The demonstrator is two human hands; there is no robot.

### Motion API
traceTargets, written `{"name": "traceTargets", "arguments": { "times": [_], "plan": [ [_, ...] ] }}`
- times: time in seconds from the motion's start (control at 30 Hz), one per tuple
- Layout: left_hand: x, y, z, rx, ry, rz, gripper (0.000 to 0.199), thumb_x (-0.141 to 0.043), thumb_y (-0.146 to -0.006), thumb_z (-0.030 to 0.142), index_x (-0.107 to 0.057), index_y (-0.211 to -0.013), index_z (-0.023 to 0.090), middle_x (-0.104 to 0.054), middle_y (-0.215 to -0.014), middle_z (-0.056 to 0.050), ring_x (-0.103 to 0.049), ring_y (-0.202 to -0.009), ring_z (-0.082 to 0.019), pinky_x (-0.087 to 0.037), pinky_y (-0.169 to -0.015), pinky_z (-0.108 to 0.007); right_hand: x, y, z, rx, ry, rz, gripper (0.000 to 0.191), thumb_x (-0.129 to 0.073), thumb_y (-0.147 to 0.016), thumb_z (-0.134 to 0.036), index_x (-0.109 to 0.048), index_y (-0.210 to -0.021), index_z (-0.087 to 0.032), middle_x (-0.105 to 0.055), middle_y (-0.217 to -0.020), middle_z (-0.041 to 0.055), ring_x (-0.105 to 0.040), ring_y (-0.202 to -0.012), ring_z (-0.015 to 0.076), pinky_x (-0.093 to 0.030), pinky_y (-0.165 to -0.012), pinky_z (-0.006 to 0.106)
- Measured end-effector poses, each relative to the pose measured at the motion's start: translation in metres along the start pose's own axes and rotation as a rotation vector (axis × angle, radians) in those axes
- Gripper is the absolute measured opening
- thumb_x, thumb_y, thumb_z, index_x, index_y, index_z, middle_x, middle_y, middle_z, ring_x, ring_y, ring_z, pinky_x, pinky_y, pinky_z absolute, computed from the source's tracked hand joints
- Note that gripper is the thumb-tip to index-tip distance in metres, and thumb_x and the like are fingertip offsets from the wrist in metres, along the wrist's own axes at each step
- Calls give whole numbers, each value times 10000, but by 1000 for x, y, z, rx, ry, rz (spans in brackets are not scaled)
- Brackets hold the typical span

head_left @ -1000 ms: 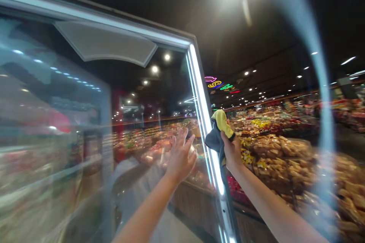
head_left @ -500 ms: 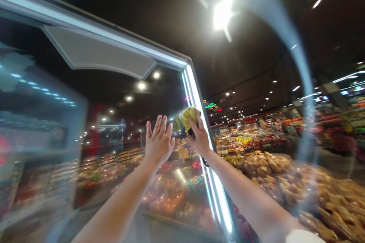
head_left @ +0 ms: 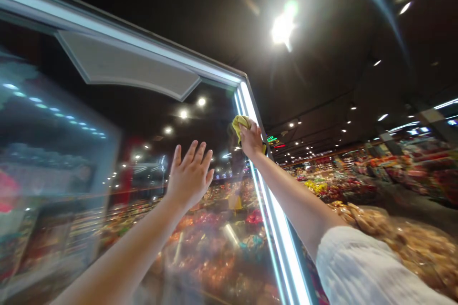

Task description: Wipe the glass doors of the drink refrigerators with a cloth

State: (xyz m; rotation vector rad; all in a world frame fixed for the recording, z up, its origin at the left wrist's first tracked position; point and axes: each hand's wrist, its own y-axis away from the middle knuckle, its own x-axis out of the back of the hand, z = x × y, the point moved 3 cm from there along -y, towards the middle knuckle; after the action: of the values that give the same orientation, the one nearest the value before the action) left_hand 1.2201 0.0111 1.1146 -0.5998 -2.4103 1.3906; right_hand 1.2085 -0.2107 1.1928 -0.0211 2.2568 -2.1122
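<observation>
A large glass door (head_left: 200, 152) with a lit frame rises in front of me. My right hand (head_left: 253, 140) is wrapped around a yellow cloth (head_left: 240, 125) with a dark edge, high up by the frame's bright right-hand light strip (head_left: 275, 209). My left hand (head_left: 191, 174) is raised against or close to the glass, palm forward and fingers spread, with nothing in it. Whether it touches the pane I cannot tell. The cloth's reflection shows faintly in the glass.
A pale panel (head_left: 129, 64) hangs inside the top of the door. Beyond the right edge lie heaped bagged goods (head_left: 411, 243) and fruit displays (head_left: 339, 186), blurred. A bright ceiling lamp (head_left: 282, 28) glares overhead; the glass mirrors shop shelves and lights.
My right hand has moved up and slightly right along the frame with the cloth, and more of the white sleeve shows. My left hand has shifted a little left, still spread.
</observation>
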Motion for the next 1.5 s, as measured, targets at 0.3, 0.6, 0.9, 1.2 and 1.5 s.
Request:
{"name": "traceTargets", "arguments": {
  "times": [0.3,0.6,0.9,1.2,1.5],
  "plan": [
    [4,-2,-26,-25,-107,-54,535,-396,-1001,370,-513,-1485,175,-403,-1612,-121,-303,-1531,-329,-132,-1258,-597,0,2,-13,-202,115,-49,480,-393,-1015,-266,-525,-1475,-308,-512,-1500,112,-542,-1283,303,-466,-1050,467],
    [5,0,-26,-51,-108,-28,523,-381,-997,367,-551,-1449,168,-437,-1589,-134,-352,-1507,-339,-195,-1236,-619,-7,-43,-28,-176,56,-29,475,-453,-971,-329,-555,-1434,-348,-519,-1513,28,-547,-1261,297,-476,-1046,493],
    [2,1,-32,-60,-134,-16,524,-381,-1003,369,-544,-1450,148,-455,-1580,-136,-358,-1505,-334,-215,-1235,-603,-10,-56,-19,-263,83,-31,487,-377,-966,-248,-606,-1393,-301,-576,-1453,87,-569,-1240,346,-491,-992,576],
    [7,6,-36,-64,-96,-48,516,-381,-1010,373,-535,-1459,169,-451,-1584,-122,-359,-1507,-309,-196,-1247,-592,-4,-22,-13,-85,38,-51,489,-469,-925,-229,-622,-1384,-302,-573,-1471,54,-547,-1284,280,-443,-1101,477],
    [13,5,-36,-62,-79,-80,497,-388,-1013,379,-564,-1428,170,-468,-1573,-126,-379,-1498,-300,-203,-1249,-580,-18,-26,-63,198,-48,-54,540,-448,-917,-213,-581,-1427,-331,-488,-1565,-23,-480,-1376,229,-413,-1150,432]
  ]
}}
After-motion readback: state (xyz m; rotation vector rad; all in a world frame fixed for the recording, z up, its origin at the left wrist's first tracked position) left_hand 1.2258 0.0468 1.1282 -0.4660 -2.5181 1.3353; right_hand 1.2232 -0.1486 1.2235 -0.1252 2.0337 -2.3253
